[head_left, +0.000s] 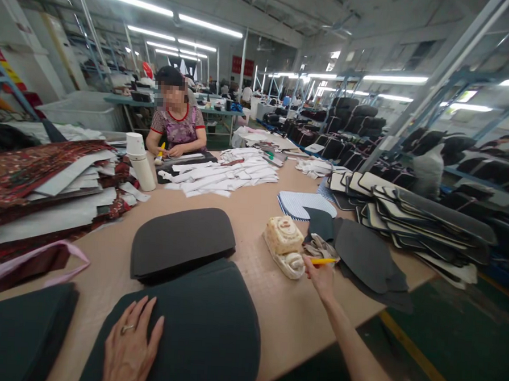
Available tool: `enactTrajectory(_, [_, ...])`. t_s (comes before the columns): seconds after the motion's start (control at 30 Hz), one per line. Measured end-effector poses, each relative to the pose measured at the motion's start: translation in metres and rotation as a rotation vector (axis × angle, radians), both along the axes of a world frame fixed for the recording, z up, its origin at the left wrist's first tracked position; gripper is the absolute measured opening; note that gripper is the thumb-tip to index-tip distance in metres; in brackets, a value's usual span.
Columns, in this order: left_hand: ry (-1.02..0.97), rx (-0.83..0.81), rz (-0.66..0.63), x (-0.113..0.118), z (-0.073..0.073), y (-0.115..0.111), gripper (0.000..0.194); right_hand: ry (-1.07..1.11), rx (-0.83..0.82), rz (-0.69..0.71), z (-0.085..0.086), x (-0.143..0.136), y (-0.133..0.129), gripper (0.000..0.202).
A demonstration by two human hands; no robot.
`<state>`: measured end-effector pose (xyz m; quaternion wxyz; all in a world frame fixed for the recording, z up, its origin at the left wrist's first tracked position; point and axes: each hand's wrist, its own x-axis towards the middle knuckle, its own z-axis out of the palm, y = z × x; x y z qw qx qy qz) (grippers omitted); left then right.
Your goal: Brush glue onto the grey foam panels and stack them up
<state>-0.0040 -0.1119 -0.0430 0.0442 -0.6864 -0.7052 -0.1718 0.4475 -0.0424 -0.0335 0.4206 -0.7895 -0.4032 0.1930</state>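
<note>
My left hand (132,343), with a ring on one finger, lies flat on the top dark green panel (205,324) of a stack with rounded corners. My right hand (321,278) reaches forward and pinches a yellow-handled brush (322,261); its head does not show clearly. Just left of those fingers sits a cream, crusted container (284,234) with a rounded, coated front part (294,265). A crumpled greyish cloth (320,246) lies behind the brush. Beyond the green stack is a stack of dark grey panels (186,238).
Dark grey pieces (364,256) and striped pieces (307,206) lie to the right, before stacked edged panels (411,216). White strips (233,175) and white cups (141,162) stand farther back. Patterned material (45,185) is piled left. A co-worker (179,118) sits opposite.
</note>
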Motion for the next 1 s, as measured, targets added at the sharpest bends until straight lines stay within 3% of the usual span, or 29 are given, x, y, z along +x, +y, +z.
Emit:
enactTrajectory(0.17, [0.021, 0.002, 0.007, 0.001, -0.001, 0.001, 0.054, -0.057, -0.057, 0.107, -0.009, 0.007, 0.007, 0.039])
enactTrajectory(0.5, [0.036, 0.006, -0.015, 0.0, 0.0, -0.002, 0.054, -0.092, -0.093, 0.19, 0.003, 0.02, 0.002, 0.042])
enactTrajectory(0.73, [0.011, -0.001, -0.004, 0.003, 0.003, -0.001, 0.055, -0.116, -0.076, 0.245, 0.01, 0.026, -0.003, 0.03])
enactTrajectory(1.0, [0.027, -0.005, -0.006, 0.003, 0.004, -0.002, 0.055, -0.15, 0.006, 0.15, 0.02, 0.029, -0.008, 0.026])
